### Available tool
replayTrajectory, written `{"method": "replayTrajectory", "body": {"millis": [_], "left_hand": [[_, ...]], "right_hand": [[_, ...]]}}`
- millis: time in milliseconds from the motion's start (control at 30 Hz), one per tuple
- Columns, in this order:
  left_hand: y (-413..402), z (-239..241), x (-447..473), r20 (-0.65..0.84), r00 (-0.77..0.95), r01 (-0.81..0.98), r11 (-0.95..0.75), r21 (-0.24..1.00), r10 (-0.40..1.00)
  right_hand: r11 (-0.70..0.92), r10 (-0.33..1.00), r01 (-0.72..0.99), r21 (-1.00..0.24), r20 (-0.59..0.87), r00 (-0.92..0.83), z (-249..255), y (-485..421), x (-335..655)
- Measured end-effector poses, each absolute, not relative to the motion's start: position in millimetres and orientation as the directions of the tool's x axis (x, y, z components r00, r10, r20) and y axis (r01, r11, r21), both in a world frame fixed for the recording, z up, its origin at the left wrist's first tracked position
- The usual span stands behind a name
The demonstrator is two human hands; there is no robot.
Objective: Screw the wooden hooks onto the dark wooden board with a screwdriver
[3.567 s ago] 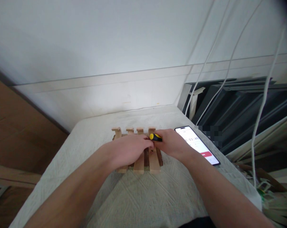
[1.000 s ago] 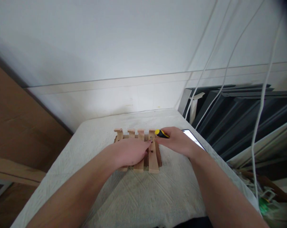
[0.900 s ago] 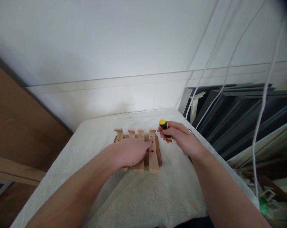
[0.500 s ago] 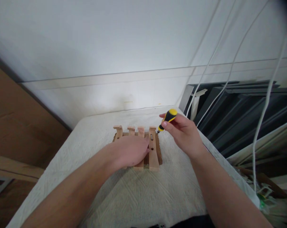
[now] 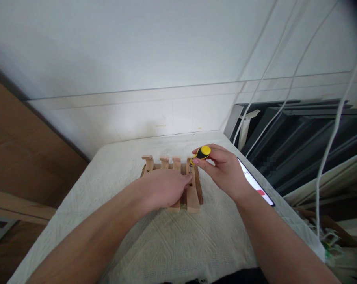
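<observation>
A small wooden slatted rack (image 5: 192, 194) lies flat on a white quilted cloth (image 5: 172, 244) over a table. My left hand (image 5: 162, 190) rests palm down on the rack's slats, fingers stretched flat, fingertips by the rightmost slat. My right hand (image 5: 222, 169) is closed round a short screwdriver with a yellow and black handle (image 5: 201, 152). The screwdriver stands nearly upright, its tip at a screw near the far end of the rightmost slat. A dark hole shows lower on that slat.
A phone (image 5: 257, 185) with a lit screen lies on the cloth right of my right hand, partly hidden by it. White cables (image 5: 329, 146) hang down at the right over dark panels (image 5: 308, 138). A white wall stands behind; wooden boards lie at the left.
My right hand lifted the screwdriver off the rack, turned it upright and brought its tip down onto the screw in the rightmost slat. My left hand stayed on the rack.
</observation>
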State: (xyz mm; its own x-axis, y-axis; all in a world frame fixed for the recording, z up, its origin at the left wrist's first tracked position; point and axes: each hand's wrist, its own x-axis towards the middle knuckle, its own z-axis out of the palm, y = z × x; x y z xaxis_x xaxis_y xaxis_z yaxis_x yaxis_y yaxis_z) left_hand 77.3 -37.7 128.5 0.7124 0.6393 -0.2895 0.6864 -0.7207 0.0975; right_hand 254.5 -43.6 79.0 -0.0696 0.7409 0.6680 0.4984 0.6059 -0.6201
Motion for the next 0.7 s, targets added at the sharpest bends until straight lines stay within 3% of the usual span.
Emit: {"method": "replayTrajectory", "body": {"millis": [200,700], "left_hand": [[-35.1,125.9,78.2,-0.302,0.721,0.666,-0.744,0.052,0.624],[-32.1,119.2,77.5,-0.311,0.72,0.672,-0.735,0.09,0.62]], "right_hand": [[0.59,0.745,0.521,-0.617,0.665,-0.056,78.9,-42.2,255.0],[0.525,0.795,0.516,-0.677,0.607,-0.012,76.5,-41.6,256.1]]}}
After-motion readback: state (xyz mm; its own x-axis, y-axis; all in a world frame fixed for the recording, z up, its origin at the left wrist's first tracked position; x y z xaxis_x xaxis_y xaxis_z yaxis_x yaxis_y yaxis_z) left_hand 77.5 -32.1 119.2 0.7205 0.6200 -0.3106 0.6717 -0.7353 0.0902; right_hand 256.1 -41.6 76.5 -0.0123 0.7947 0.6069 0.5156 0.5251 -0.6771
